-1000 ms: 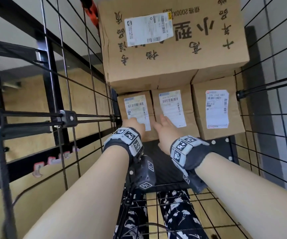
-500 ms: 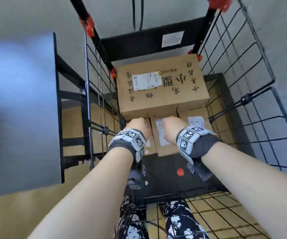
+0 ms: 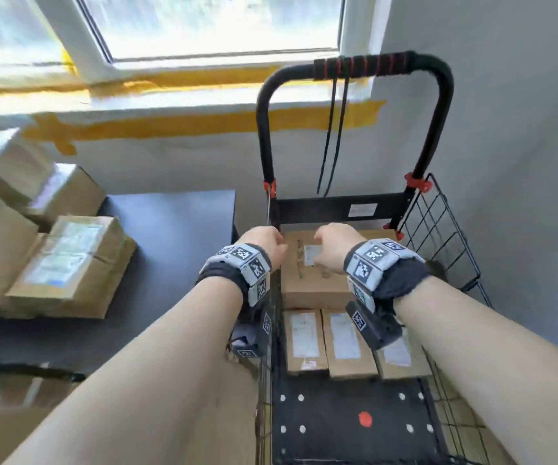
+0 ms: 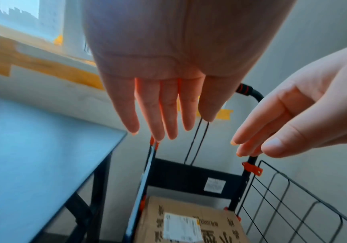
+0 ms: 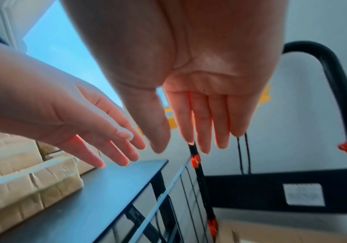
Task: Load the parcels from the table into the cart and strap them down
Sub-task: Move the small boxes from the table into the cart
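A black wire-sided cart [image 3: 445, 229] stands against the wall, its handle [image 3: 364, 67] wrapped with a black strap whose ends [image 3: 332, 135] hang down. Inside lie a large cardboard box [image 3: 307, 280] and three small labelled parcels [image 3: 338, 340] in front of it. Both my hands hover above the large box, empty, fingers straight: left hand [image 3: 264, 239], right hand [image 3: 332, 246]. The left wrist view shows my left fingers [image 4: 154, 106] spread; the right wrist view shows my right fingers [image 5: 201, 118] the same. Several taped parcels [image 3: 66, 263] sit on the dark table [image 3: 177, 236] at left.
The table's right edge touches the cart's left wire side [image 3: 265, 380]. The cart floor [image 3: 348, 421] in front of the small parcels is bare black. A window [image 3: 203, 25] and a grey wall [image 3: 505, 112] lie behind; the wall hems the cart on the right.
Both hands have lifted off the small parcels in the cart and risen above the large box. My head has tilted up, bringing the handle, window and table parcels into view.
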`<state>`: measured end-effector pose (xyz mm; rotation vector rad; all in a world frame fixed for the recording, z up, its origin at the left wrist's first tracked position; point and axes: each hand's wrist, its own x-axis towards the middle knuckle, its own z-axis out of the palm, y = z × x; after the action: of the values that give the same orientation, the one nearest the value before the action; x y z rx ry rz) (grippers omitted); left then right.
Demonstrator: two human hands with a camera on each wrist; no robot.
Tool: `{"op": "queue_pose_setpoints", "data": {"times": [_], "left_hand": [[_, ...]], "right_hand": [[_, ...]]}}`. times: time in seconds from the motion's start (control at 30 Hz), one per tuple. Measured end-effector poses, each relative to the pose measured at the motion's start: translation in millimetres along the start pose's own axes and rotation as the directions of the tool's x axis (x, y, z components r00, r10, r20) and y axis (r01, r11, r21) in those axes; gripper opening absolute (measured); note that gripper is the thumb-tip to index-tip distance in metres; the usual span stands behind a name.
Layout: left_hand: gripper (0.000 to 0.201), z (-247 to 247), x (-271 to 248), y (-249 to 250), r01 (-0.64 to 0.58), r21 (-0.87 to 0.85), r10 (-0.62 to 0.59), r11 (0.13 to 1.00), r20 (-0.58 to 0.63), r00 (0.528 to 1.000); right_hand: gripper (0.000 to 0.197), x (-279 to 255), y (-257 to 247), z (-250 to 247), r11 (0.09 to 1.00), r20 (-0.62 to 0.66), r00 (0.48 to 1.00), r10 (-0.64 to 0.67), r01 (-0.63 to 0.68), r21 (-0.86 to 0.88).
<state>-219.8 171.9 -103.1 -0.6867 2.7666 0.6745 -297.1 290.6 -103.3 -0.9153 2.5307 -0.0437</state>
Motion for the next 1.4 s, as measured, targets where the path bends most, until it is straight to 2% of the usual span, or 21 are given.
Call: {"op": "queue_pose_setpoints", "data": {"times": [0.17,0.3,0.43,0.57,0.8,0.9,1.0,1.1,1.17,1.27,1.33,1.4], "left_hand": [[0.031,-66.0,-49.0,-69.4,0.004,0.026,-0.002,1.0,-0.088,0.996],[0.033,-121.8,-97.2,-148.2,0.027,0.101,-0.012,0.995,-0.144,0.99],[0.032,-177.5,-140.2,-222.8,0.102,0.129,-0.07,0.986,-0.227,0.971],[0.032,-218.5,-172.4,-285.9,0.188,0.093,-0.152,0.978,-0.309,0.939],[0.037,-258.3,-189.4,-366.7,0.311,-0.007,-0.29,0.95,-0.384,0.877],[0.035,-277.8,-186.3,-390.2,0.363,-0.048,-0.345,0.931,-0.448,0.825],[0.041,-301.2,-183.0,-411.3,0.419,-0.089,-0.406,0.904,-0.487,0.773],[0.043,-323.1,-177.1,-436.7,0.5,-0.07,-0.46,0.863,-0.52,0.72],[0.047,-333.6,-173.0,-456.7,0.55,-0.082,-0.499,0.831,-0.545,0.673],[0.059,-343.5,-166.9,-485.6,0.603,-0.105,-0.557,0.791,-0.533,0.638],[0.068,-347.1,-165.9,-503.9,0.654,-0.097,-0.606,0.75,-0.497,0.621],[0.079,-349.5,-163.5,-525.4,0.671,-0.102,-0.636,0.734,-0.45,0.627]], "right_hand": [[0.033,-26.5,-101.0,-31.2,0.997,-0.107,0.991,-0.077,0.074,-0.036],[0.034,-41.0,-211.8,-42.5,0.976,-0.09,0.979,-0.18,0.167,-0.14],[0.038,-50.6,-310.3,-55.5,0.956,-0.13,0.95,-0.283,0.268,-0.12],[0.037,-54.5,-382.1,-62.5,0.939,-0.15,0.928,-0.341,0.332,-0.086],[0.038,-43.0,-464.4,-67.1,0.898,-0.183,0.879,-0.44,0.435,-0.067],[0.042,-25.4,-493.9,-73.5,0.877,-0.189,0.858,-0.477,0.48,-0.034],[0.043,-2.5,-524.8,-80.8,0.848,-0.195,0.831,-0.521,0.531,-0.003],[0.047,17.4,-555.4,-85.6,0.814,-0.174,0.806,-0.565,0.579,0.038],[0.055,28.7,-573.2,-83.2,0.791,-0.151,0.789,-0.595,0.608,0.06],[0.075,45.3,-598.1,-73.3,0.776,-0.124,0.782,-0.61,0.622,0.108],[0.085,54.5,-614.0,-63.9,0.776,-0.113,0.789,-0.604,0.615,0.139],[0.097,59.6,-628.7,-55.0,0.779,-0.094,0.798,-0.596,0.603,0.173]]}}
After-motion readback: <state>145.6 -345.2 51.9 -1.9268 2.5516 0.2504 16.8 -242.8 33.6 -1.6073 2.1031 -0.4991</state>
